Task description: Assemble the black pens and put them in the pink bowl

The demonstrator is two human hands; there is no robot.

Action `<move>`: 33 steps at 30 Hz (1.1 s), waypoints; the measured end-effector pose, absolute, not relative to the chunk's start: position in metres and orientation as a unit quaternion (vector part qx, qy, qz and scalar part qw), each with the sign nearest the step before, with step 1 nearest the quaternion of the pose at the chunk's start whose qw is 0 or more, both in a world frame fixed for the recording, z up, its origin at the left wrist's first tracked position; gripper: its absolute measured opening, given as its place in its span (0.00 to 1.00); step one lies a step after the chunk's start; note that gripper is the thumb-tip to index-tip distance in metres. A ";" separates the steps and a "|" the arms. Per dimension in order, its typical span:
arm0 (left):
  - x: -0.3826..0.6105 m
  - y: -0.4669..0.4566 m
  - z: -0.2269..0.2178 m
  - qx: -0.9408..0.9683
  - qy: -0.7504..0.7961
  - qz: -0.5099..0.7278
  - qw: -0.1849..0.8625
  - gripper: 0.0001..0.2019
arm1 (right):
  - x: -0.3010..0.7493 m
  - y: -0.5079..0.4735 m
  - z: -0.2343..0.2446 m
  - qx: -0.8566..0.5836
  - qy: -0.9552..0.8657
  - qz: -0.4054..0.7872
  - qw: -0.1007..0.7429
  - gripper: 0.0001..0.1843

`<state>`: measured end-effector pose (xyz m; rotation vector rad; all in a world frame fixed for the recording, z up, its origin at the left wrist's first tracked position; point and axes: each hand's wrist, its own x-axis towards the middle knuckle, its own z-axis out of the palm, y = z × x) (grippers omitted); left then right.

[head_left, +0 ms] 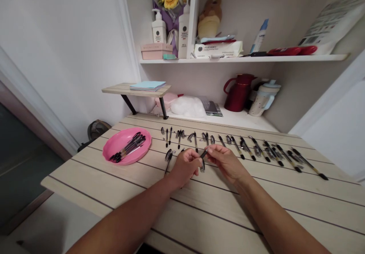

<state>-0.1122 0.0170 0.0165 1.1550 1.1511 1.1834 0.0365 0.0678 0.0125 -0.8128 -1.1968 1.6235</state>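
Observation:
My left hand [185, 167] is closed around a black pen [204, 154], of which only a short dark length shows. The fingertips of my right hand [225, 161] pinch the far end of this pen; what exactly lies under them is too small to make out. A clear pen cap [202, 165] shows just below the pen, between the hands. Left of my left hand lie a cap [168, 154] and a dark pen part [168, 164]. Behind both hands runs a row of black pens with clear caps and small parts, among them a pen [195, 141].
A pink scalloped dish [107, 147] at the left holds several pens [129, 147]. Behind it stands a small raised shelf [114, 88] with blue paper [148, 84]. Further back are a red jug [239, 94], a pale bottle [264, 98] and a white plastic bag [188, 106].

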 end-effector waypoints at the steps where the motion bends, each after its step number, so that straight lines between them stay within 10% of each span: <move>1: -0.112 0.017 0.016 0.485 0.483 0.499 0.532 0.06 | 0.036 0.067 0.013 -0.333 -0.496 0.655 0.463 0.11; 8: -0.118 0.020 0.014 0.475 0.499 0.510 0.515 0.06 | 0.036 0.069 0.008 -0.410 -0.590 0.523 0.459 0.17; 16: -0.117 0.019 0.018 0.459 0.492 0.522 0.524 0.04 | 0.016 0.054 -0.007 -0.576 -0.778 0.115 0.223 0.14; 26: -0.115 0.018 0.011 0.486 0.478 0.497 0.537 0.07 | 0.042 0.077 0.012 -0.399 -0.471 0.509 0.601 0.13; 33: -0.114 0.016 0.015 0.494 0.483 0.483 0.538 0.06 | 0.039 0.070 0.016 -0.353 -0.438 0.547 0.620 0.13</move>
